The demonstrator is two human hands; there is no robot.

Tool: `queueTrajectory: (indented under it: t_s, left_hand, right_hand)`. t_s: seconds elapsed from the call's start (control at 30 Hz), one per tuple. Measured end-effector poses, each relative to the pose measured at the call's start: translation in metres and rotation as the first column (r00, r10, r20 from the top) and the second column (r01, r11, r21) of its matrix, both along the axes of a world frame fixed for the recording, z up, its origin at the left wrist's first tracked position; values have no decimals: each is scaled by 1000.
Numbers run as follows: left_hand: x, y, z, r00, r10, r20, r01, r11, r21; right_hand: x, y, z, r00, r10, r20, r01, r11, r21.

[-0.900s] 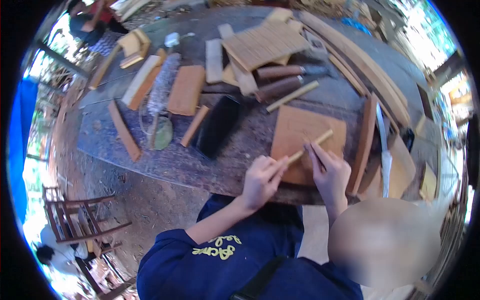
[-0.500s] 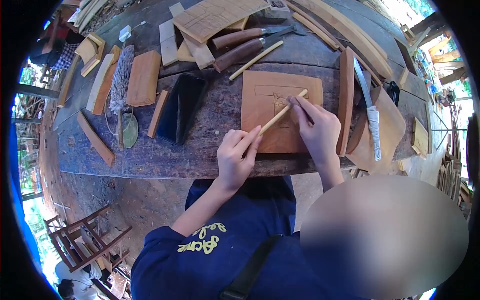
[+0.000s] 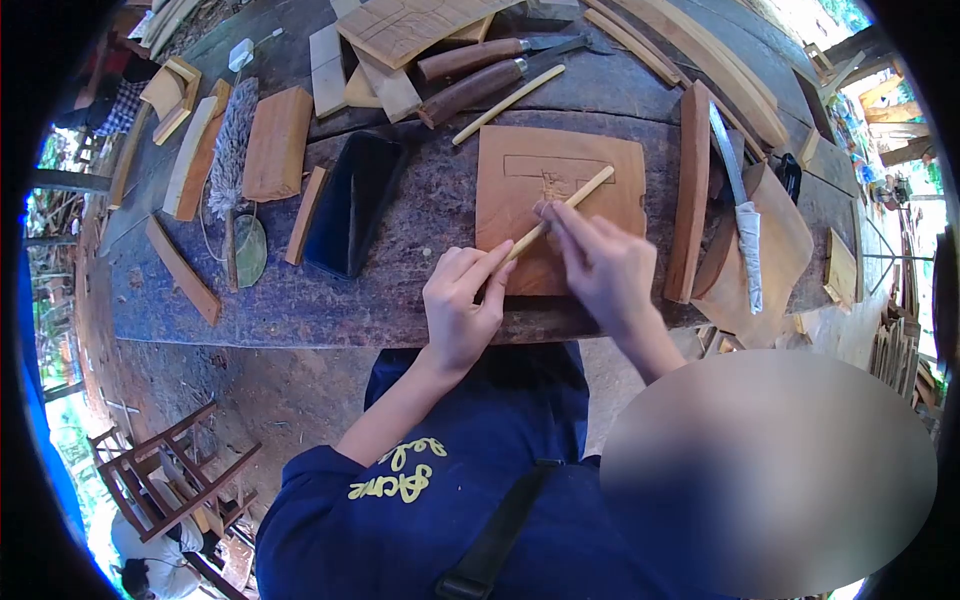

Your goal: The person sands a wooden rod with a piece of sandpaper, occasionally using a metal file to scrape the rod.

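My left hand (image 3: 465,305) pinches the lower end of a thin, pale wooden stick (image 3: 582,189), which slants up to the right. On the stick's middle, the fingers of my right hand (image 3: 605,262) are pressed together around a small greyish piece, too hidden to name. Beneath the stick lies a square brown board (image 3: 505,212) with pencilled rectangles on it. Fine shavings or dust (image 3: 552,186) show on the board near my right fingertips.
Left of the board are a black phone (image 3: 352,205), a wood block (image 3: 277,145) and a grey bristly brush (image 3: 236,150). Beyond lie two wooden-handled tools (image 3: 472,92) and another thin stick (image 3: 508,105). A wrapped-handle blade (image 3: 747,250) lies right, beside an upright plank (image 3: 690,195).
My right hand has slid down and left along the stick, toward my left hand. My left hand keeps its pinch on the lower end. The whole view has shifted slightly.
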State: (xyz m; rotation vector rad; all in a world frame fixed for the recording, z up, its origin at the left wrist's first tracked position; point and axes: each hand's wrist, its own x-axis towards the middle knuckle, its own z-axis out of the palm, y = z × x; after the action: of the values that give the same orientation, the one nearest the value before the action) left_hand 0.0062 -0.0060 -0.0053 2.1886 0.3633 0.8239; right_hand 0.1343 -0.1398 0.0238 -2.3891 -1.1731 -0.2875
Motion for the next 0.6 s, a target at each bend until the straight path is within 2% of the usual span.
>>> queueTrajectory:
  t_s: [0.07,0.1,0.13,0.2,0.23,0.27,0.33,0.4,0.43,0.47,0.53,0.6]
  left_hand:
    - [0,0,0,1000,-7,-5,7,1000,-11]
    - [0,0,1,1000,-10,-4,10,1000,-11]
    - [1,0,1,1000,-12,0,12,1000,-8]
    - [2,0,-2,1000,-9,16,9,1000,-2]
    - [1,0,-3,1000,-8,29,8,1000,3]
    - [1,1,-3,999,-9,33,9,1000,3]
    - [0,2,-4,999,-34,5,34,999,5]
    - [0,3,-1,999,-36,-7,36,999,28]
    - [1,5,1,999,-35,-14,35,998,55]
    - [4,9,4,999,-35,-10,35,998,55]
    - [9,24,11,992,-85,-96,102,977,185]
    - [19,40,16,985,-123,-119,148,961,233]
  right_hand:
    - [22,0,-1,998,-47,-51,54,987,151]
    - [33,-1,4,987,-137,-82,145,984,105]
    - [31,-1,4,987,-138,-81,146,984,104]
    - [24,3,4,988,-131,-78,138,986,91]
    - [13,4,1,998,-60,-35,62,994,86]
    - [2,2,3,999,10,-50,-8,999,45]
    - [8,0,4,992,35,-124,-25,996,81]
    - [34,-2,4,985,-137,-109,146,987,72]
    - [49,0,-4,991,-134,-29,137,961,241]
    - [51,-2,-11,991,-133,-25,135,961,241]
    - [50,1,-12,975,-218,38,208,964,168]
    - [49,4,-9,976,-213,36,204,962,181]
